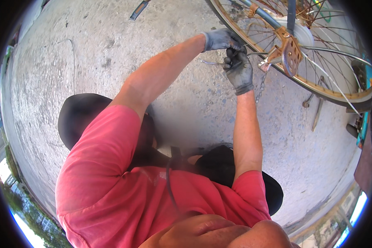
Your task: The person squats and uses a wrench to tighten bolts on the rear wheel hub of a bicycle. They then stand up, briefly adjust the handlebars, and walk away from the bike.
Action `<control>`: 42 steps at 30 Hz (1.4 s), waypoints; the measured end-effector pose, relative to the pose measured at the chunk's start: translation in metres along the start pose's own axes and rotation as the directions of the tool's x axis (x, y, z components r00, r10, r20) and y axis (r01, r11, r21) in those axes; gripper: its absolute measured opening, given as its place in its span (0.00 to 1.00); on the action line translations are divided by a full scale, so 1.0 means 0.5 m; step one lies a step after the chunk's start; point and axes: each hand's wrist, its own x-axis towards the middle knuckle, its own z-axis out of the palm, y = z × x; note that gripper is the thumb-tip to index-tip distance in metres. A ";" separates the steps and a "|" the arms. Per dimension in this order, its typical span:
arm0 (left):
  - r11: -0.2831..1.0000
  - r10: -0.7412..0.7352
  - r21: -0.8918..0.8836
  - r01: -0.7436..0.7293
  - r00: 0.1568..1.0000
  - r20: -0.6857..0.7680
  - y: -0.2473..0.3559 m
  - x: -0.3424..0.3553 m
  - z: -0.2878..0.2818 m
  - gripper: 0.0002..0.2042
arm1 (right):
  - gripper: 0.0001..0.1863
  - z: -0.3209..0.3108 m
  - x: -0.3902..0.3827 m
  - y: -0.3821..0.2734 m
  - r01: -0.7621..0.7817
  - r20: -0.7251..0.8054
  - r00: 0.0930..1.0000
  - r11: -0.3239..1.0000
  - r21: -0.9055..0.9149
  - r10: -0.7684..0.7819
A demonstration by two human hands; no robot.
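My left hand (pixel 220 40), in a grey glove, is closed, with its fingertips meeting those of my right hand beside the bicycle wheel. What those left fingers pinch is hidden. Just below, my right hand (pixel 239 73), in a matching dark-fingered glove, is closed around a thin metal rod (pixel 212 63) whose bent end sticks out to the left. A thin dark piece (pixel 257 53) runs from the fingers toward a rusty perforated bracket (pixel 291 56) at the wheel's hub. Both hands are just left of this bracket.
The bicycle wheel (pixel 318 89) with its rusty spokes fills the upper right. A chain (pixel 261 87) hangs below the bracket. Tools (pixel 318 115) lie on the concrete floor (pixel 111 53) under the wheel. A blue-and-black handled tool (pixel 139 10) lies at the top, and a thin wire (pixel 73 62) at the left.
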 end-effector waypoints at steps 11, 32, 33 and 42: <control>0.988 -0.111 -0.151 0.036 0.847 -0.520 -0.035 0.056 0.070 0.14 | 0.16 -0.024 -0.017 0.022 0.040 -0.008 0.999 0.848 -0.529 -0.053; 0.271 -0.476 -0.956 0.110 0.879 -0.034 0.050 0.100 -0.029 0.20 | 0.17 -0.013 -0.084 0.001 0.047 -0.069 0.989 0.704 -0.709 -0.135; 0.295 -0.493 -0.944 0.146 0.870 -0.019 0.055 0.094 -0.031 0.20 | 0.17 -0.012 -0.084 -0.001 0.054 -0.064 0.988 0.704 -0.708 -0.140; 0.745 -0.319 -0.470 0.473 0.872 0.372 0.088 0.060 -0.036 0.15 | 0.14 -0.021 -0.071 -0.005 0.060 -0.111 0.987 0.898 -0.436 -0.120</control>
